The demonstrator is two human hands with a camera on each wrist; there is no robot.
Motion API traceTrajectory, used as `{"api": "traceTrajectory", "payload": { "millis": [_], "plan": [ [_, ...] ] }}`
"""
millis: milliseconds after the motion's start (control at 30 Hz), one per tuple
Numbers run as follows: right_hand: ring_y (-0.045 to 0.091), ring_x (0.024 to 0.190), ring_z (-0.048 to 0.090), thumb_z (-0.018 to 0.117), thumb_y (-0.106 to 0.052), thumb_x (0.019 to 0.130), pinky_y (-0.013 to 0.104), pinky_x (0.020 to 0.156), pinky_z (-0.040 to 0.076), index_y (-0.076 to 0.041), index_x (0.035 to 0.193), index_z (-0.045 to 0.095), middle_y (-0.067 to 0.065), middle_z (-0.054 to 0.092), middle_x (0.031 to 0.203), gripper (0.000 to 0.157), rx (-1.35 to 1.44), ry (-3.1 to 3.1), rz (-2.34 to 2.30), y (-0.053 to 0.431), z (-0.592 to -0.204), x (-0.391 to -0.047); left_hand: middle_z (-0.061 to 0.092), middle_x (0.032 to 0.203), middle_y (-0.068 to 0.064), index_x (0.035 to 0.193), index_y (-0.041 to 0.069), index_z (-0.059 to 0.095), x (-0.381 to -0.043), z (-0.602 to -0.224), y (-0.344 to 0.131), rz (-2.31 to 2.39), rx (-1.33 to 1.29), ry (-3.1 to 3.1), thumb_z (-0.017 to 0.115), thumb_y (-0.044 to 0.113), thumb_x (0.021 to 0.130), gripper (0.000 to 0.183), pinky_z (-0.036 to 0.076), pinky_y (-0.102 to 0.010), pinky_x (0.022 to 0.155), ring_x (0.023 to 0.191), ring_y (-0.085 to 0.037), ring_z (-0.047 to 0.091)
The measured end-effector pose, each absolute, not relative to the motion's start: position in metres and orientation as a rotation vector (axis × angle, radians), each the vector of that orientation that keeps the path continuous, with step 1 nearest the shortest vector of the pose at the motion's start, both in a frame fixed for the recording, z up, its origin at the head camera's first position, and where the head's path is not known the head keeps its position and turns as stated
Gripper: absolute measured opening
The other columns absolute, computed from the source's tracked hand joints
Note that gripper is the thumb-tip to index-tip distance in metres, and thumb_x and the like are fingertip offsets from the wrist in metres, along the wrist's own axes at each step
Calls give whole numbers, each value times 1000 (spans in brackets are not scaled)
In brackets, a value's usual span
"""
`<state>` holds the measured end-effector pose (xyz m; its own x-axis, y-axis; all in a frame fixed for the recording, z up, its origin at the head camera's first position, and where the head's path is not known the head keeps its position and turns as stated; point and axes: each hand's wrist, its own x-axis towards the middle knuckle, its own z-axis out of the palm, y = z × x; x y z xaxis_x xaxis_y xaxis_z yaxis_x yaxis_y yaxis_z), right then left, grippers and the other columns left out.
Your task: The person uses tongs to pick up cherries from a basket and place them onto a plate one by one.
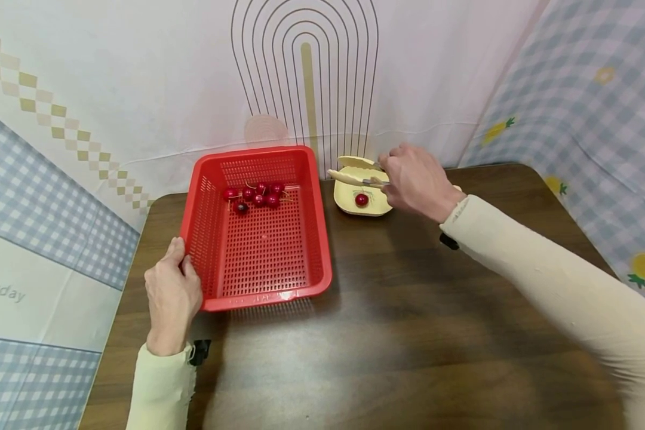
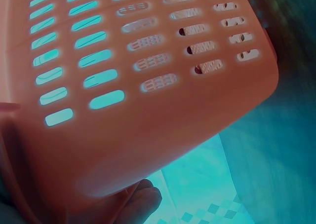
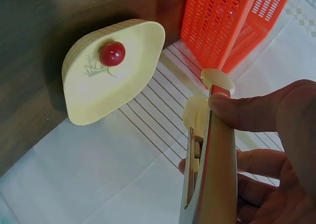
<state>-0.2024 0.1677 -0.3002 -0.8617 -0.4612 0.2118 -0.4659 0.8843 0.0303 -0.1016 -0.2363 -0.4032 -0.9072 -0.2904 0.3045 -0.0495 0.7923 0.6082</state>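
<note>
My left hand grips the left rim of a red plastic basket, its thumb lying near the edge. Inside, a cluster of dark red cherries, some with stems, lies toward the back. My right hand holds a pair of tongs with cream tips. Those tips are parted, with nothing between them, over the far side of a small pale yellow dish. One cherry lies in that dish, also plain in the right wrist view. The left wrist view is filled by the basket's slotted wall.
Both containers are at the back of a dark wooden table, the dish just right of the basket. Behind them hangs a white patterned cloth. Blue checked cloth hangs along the right side.
</note>
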Motion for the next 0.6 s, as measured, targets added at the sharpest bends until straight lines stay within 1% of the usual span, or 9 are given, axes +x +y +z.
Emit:
{"api": "traceTrajectory", "payload": {
  "millis": [167,400,600],
  "plan": [
    [37,88,63,71,-7,82,50,74,56,2,95,68,19,70,87,16,682,-2868,19,165,-297,-203,58,143,-19,142,3,58,-102,-403,-237,-863,259,-2605,53,4,101,41,50,-62,100,128,-44,59],
    [37,85,62,71,-8,83,50,72,56,1,94,67,18,70,86,15,685,-2853,21,161,-294,-204,59,143,-20,142,2,58,-102,-403,-237,-860,253,-2603,53,3,101,41,50,-63,100,128,-45,59],
    [37,86,63,70,-7,83,49,76,55,2,93,67,19,71,87,14,706,-2842,29,155,-292,-205,58,144,-19,142,3,58,-102,-403,-237,-862,255,-2609,53,4,101,42,50,-63,100,128,-45,59]
  ]
}}
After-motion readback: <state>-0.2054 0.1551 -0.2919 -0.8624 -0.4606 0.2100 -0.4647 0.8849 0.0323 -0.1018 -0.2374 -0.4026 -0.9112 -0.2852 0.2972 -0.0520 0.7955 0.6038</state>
